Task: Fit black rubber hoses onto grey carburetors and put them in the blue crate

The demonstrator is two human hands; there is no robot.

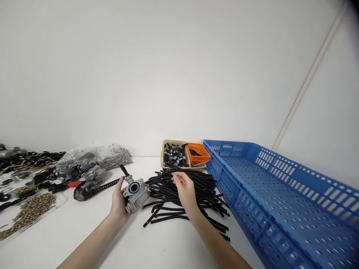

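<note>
Above the surface (134, 248): I have the carburetor (137, 191) gripped in my left hand (119, 201).
Over the hoses (206, 188): my right hand (185, 189), fingers curled; I cannot tell whether they pinch 1.
Behind them: 1 tan basket (162, 156), 1 orange basket (199, 160).
Right: crate (246, 221).

Carburetor (141, 197) in left hand (119, 201), black hoses (206, 188)

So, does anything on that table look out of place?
What looks like a watch does: it lies beside metal parts on the left, seemingly a personal thing. A few hoses also stray from the pile.
</note>
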